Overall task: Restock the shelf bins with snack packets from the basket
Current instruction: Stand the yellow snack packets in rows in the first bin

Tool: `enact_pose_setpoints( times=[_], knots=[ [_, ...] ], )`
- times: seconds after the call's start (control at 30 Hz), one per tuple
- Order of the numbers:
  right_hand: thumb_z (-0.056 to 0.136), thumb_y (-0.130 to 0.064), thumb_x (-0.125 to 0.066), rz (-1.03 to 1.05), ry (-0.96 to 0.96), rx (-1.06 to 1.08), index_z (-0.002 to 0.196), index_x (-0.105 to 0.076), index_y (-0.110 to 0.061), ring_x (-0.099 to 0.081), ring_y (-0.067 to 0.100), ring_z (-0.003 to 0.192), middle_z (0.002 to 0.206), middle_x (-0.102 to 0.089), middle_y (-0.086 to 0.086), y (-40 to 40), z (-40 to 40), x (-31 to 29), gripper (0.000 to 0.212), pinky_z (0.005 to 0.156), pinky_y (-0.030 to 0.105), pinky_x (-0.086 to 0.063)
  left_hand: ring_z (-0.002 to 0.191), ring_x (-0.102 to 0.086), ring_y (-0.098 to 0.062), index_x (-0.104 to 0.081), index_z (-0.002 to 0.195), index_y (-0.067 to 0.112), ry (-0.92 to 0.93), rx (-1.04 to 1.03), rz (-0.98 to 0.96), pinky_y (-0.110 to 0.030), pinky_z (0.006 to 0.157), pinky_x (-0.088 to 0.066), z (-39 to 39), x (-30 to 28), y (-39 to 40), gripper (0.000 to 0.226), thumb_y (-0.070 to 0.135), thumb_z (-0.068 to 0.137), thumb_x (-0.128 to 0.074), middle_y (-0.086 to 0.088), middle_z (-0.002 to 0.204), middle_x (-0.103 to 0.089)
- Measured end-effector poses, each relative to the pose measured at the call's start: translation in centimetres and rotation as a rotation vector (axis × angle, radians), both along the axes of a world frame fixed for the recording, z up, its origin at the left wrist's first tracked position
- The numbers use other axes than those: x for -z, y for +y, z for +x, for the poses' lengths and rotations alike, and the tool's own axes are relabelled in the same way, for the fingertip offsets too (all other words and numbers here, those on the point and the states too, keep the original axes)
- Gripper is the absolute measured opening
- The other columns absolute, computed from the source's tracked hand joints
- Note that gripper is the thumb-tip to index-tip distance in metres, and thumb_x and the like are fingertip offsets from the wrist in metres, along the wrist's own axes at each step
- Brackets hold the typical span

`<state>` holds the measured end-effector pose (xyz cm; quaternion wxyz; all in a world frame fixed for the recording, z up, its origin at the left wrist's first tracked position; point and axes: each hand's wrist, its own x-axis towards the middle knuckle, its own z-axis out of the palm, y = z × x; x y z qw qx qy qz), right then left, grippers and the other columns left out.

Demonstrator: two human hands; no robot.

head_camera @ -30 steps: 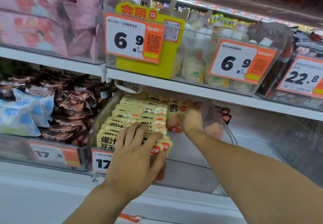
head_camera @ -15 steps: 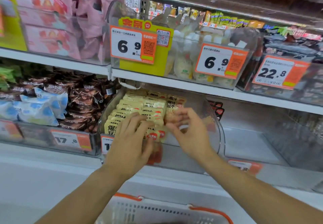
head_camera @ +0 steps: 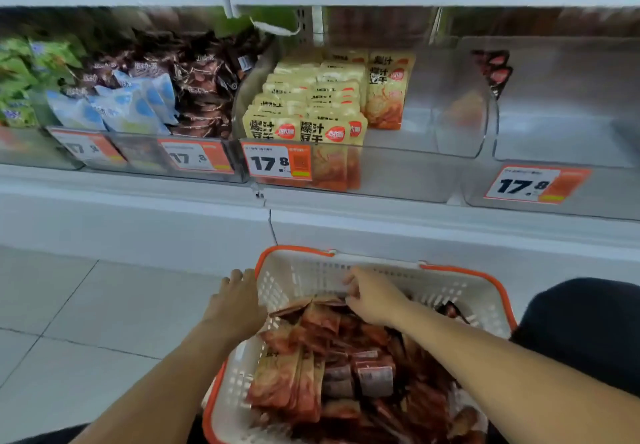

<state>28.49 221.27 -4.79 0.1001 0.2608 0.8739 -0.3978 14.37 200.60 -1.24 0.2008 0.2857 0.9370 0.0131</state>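
Head view, right hand (head_camera: 372, 296) fingers pinching crinkly red packets (head_camera: 322, 319), perforated plastic basket (head_camera: 294, 277).

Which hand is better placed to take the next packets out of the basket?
The right hand: it is inside the basket, fingers curled on the red packets. The left hand rests outside on the rim.

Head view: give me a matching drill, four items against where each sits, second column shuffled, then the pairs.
Items:
1. yellow packets
2. red packets
3. left hand
4. blue packets

Places:
A. in the white basket
B. in the clear bin behind the middle 17.8 price tag
C. in the bin left of the yellow ones, with brown packets
D. at the basket's left rim

Pairs: 1-B, 2-A, 3-D, 4-C
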Motion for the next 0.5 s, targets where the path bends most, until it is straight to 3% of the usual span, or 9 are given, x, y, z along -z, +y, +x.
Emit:
enact_pose_setpoints(
  times=[0.13,0.27,0.37,0.43,0.5],
  knots=[
    [0.092,-0.025,-0.064,0.081,-0.065,-0.088,0.126,-0.053,-0.017,-0.056,0.024,0.115,0.127,-0.055,0.005,-1.9,0.1,3.4,0.036,0.096,0.035,-0.047,0.136,-0.034,-0.033,-0.030,0.146,0.005,-0.122,-0.059,0.046,-0.041,0.109,-0.037,2.5,4.1,-2.2,0.067,0.034,0.092,-0.058,-0.013,0.151,-0.024],
    [0.093,-0.026,-0.064,0.143,-0.073,-0.014,0.140,-0.046,-0.023,-0.045,0.027,0.129,0.143,-0.038,0.004,-2.7,-0.3,6.7,0.051,0.101,0.037,-0.046,0.147,-0.014,-0.037,-0.030,0.148,0.007,-0.063,-0.064,0.112,-0.044,0.118,-0.026,4.0,6.0,-2.7,0.074,0.033,0.086,-0.061,-0.018,0.160,-0.008],
    [0.094,-0.023,-0.065,0.134,-0.028,0.021,0.141,-0.051,-0.024,-0.039,0.025,0.136,0.144,-0.043,0.003,-2.4,-0.1,8.5,0.050,0.111,0.037,-0.038,0.151,-0.005,-0.035,-0.027,0.151,0.008,-0.098,-0.092,0.113,-0.044,0.121,-0.020,4.0,6.3,-2.8,0.077,0.037,0.087,-0.061,-0.018,0.163,-0.002],
    [0.094,-0.020,-0.065,0.152,0.008,0.044,0.129,-0.064,-0.021,-0.044,0.023,0.131,0.134,-0.053,0.002,-2.2,0.2,9.4,0.036,0.110,0.035,-0.037,0.149,-0.010,-0.038,-0.035,0.147,0.008,-0.061,-0.091,0.117,-0.047,0.120,-0.020,4.4,6.2,-2.9,0.070,0.034,0.087,-0.059,-0.021,0.160,-0.011],
    [0.094,-0.020,-0.065,0.188,0.044,0.074,0.114,-0.074,-0.019,-0.049,0.023,0.121,0.121,-0.058,0.002,-2.2,0.7,10.0,0.022,0.103,0.032,-0.041,0.138,-0.031,-0.041,-0.053,0.129,0.008,0.080,-0.029,0.206,-0.051,0.112,-0.034,5.0,6.5,-2.7,0.051,0.025,0.082,-0.058,-0.021,0.146,-0.037]
  ],
)
